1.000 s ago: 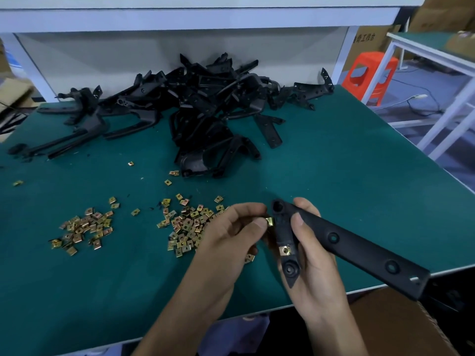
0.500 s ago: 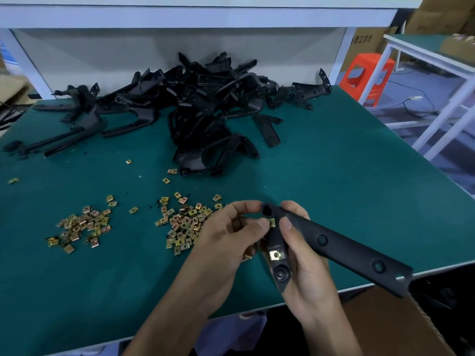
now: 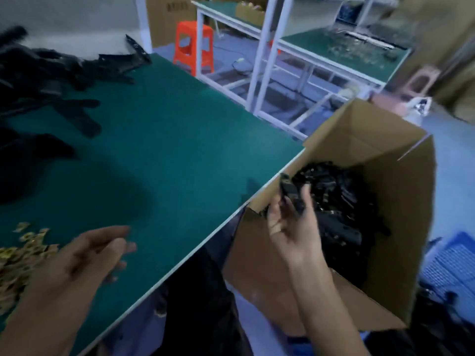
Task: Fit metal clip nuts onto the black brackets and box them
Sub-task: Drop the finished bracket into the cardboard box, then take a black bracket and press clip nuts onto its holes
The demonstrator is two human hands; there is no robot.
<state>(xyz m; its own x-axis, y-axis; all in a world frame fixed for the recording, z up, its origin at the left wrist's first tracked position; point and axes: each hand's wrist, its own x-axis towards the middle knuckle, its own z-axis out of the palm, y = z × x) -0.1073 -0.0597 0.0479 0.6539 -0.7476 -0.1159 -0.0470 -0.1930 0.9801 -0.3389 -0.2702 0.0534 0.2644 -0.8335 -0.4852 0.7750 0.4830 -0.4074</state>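
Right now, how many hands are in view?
2. The left hand hovers, loosely curled, over the table beside the nuts; the right hand holds a bracket over the box.

The tabletop (image 3: pixel 180 150) has a matt green, faintly textured covering. The clip nuts (image 3: pixel 15 253) are shiny yellowish metal, the bracket (image 3: pixel 290 191) black plastic with a dull sheen. The box (image 3: pixel 401 227) is plain matt brown cardboard, the stool (image 3: pixel 194 47) smooth orange plastic.

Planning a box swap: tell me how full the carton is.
Partly full: black brackets heap inside the carton, bare walls above them.
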